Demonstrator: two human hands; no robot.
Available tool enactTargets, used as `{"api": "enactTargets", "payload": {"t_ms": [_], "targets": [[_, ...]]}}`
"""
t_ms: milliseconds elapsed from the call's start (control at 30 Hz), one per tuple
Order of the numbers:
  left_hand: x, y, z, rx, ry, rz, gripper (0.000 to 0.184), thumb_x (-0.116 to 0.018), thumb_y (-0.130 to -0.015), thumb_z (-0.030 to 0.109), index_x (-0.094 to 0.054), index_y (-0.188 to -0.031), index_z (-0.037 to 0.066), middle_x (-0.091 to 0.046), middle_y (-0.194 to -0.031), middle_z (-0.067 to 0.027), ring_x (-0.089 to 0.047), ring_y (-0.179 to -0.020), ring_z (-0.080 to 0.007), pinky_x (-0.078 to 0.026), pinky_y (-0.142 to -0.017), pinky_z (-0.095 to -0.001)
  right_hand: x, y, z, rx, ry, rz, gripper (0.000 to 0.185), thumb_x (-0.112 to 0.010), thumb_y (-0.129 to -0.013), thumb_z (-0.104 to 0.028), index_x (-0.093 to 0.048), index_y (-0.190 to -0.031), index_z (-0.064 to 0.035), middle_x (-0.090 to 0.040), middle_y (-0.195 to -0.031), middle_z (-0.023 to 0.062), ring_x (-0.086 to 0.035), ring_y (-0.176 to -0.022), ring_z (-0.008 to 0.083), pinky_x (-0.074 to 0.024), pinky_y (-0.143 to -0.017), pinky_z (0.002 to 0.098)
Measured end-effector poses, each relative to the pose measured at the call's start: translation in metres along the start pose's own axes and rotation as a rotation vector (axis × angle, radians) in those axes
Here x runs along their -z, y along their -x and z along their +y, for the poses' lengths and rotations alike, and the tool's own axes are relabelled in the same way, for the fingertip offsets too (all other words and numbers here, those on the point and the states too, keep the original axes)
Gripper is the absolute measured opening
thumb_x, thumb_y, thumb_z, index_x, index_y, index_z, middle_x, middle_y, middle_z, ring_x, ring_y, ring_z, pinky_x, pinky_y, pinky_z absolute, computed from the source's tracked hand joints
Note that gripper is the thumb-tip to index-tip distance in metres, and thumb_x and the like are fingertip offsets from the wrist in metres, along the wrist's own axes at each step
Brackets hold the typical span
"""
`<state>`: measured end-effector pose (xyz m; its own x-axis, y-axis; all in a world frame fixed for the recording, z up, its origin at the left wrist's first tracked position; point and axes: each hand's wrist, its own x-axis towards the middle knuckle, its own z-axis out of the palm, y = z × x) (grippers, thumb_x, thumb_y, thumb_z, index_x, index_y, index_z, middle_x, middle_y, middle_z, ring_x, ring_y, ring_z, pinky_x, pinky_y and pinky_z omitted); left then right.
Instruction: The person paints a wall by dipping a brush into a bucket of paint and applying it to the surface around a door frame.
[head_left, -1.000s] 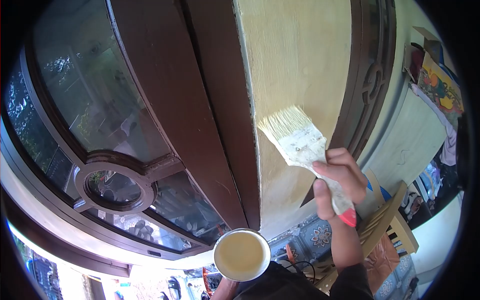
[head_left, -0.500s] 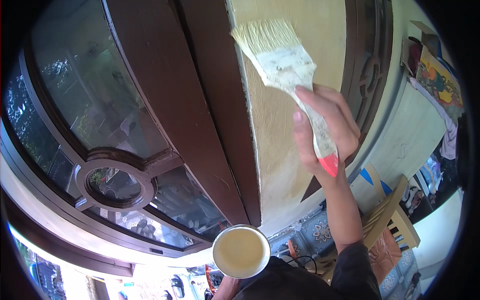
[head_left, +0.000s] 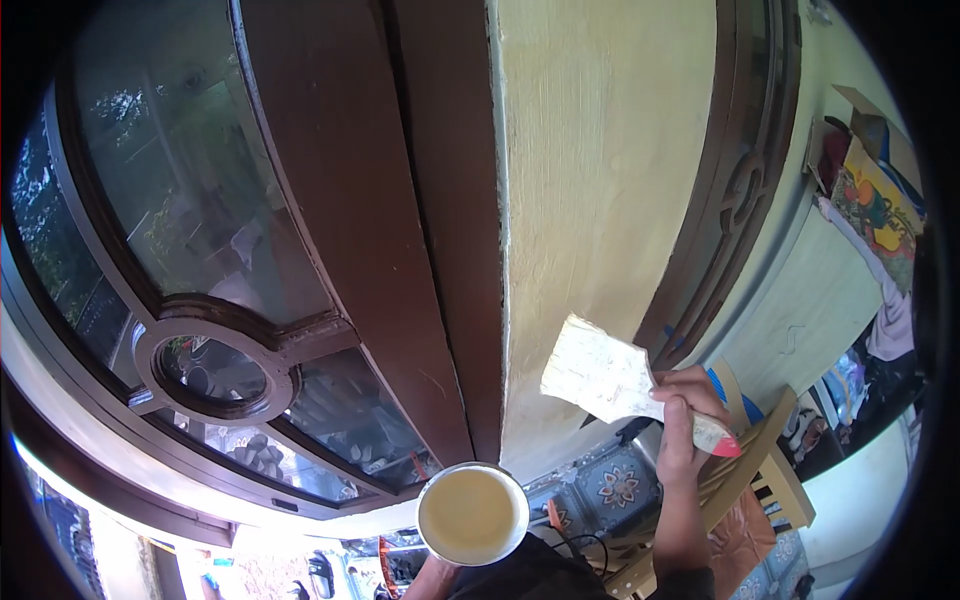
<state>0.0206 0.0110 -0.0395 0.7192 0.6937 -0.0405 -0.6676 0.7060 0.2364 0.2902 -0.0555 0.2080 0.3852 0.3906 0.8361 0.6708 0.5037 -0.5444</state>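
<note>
My right hand is closed around the handle of a wide, paint-covered brush with a red handle tip. The brush head points up and left, over the lower part of the cream wall strip. Low in the middle, my left hand holds a round can of cream paint; most of its fingers are hidden beneath the can. Along the strip's left edge runs a dark brown wooden frame.
A brown window with glass panes fills the left side. Another brown frame stands right of the strip. A wooden chair is at the lower right, above patterned floor tiles. A cardboard box and cloths lie at the far right.
My right hand has moved down with the brush, from high on the wall strip to its lower part. The can in my left hand has shifted slightly left and down in view.
</note>
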Motion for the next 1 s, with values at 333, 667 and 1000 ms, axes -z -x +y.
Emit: {"api": "enactTargets", "payload": {"t_ms": [333, 667, 1000], "targets": [[0.003, -0.034, -0.019, -0.018, 0.053, -0.008, 0.051, -0.046, -0.106, 0.042, -0.047, -0.148, 0.011, -0.053, -0.145, -0.0152, -0.051, -0.134, -0.028, -0.045, -0.111, -0.0473, 0.003, -0.074, 0.006, -0.231, -0.753, 0.321, 0.022, -0.057, -0.105, -0.024, -0.054, -0.115, -0.0055, -0.067, -0.099, 0.0107, -0.072, -0.082, 0.0213, -0.0587, -0.055, 0.031], [0.002, -0.043, -0.043, -0.083, 0.086, 0.015, 0.052, -0.046, -0.106, 0.042, -0.047, -0.148, 0.012, -0.053, -0.145, -0.0147, -0.051, -0.134, -0.0282, -0.045, -0.111, -0.0475, -0.033, -0.15, -0.008, -0.087, -0.859, 0.225, 0.024, -0.071, -0.095, -0.011, -0.053, -0.11, -0.0099, -0.068, -0.103, 0.0102, -0.072, -0.084, 0.0189, -0.0651, -0.065, 0.0335], [0.002, -0.051, -0.057, -0.119, 0.1, -0.007, 0.052, -0.046, -0.106, 0.042, -0.047, -0.148, 0.012, -0.053, -0.145, -0.0142, -0.052, -0.134, -0.0283, -0.046, -0.111, -0.0477, -0.048, -0.197, 0.003, 0.065, -0.897, 0.159, 0.017, -0.07, -0.097, -0.015, -0.06, -0.108, -0.0064, -0.07, -0.105, 0.0107, -0.073, -0.092, 0.0196, -0.0644, -0.076, 0.0316]]}}
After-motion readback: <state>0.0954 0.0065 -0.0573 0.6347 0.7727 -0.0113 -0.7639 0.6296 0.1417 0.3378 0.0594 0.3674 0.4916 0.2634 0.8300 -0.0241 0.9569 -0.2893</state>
